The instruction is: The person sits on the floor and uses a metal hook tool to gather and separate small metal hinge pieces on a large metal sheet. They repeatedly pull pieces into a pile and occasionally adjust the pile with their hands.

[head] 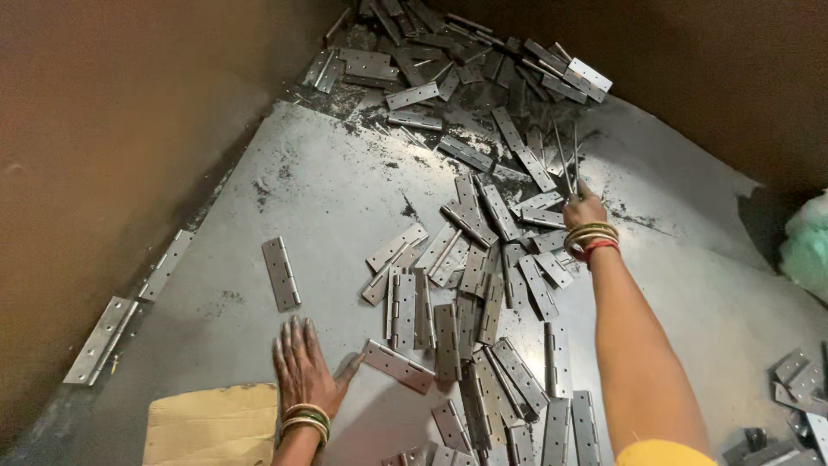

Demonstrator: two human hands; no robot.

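My left hand [304,366] lies flat on the grey metal floor [336,185], fingers spread, its thumb touching the end of a steel hinge [398,366]. Bangles ring that wrist. My right hand [583,210] reaches far out over a scatter of steel hinges [483,276] and is closed around several thin metal pins [567,157] that stick up from the fist. Green, gold and red bangles sit on that wrist.
A big heap of hinges [466,60] fills the far corner against brown walls. A lone hinge [281,273] lies left of the scatter, two more hinges [103,338] along the left wall. Cardboard [211,425] sits under my left wrist. More hinges [798,388] lie bottom right, beside a pale green bag [809,246].
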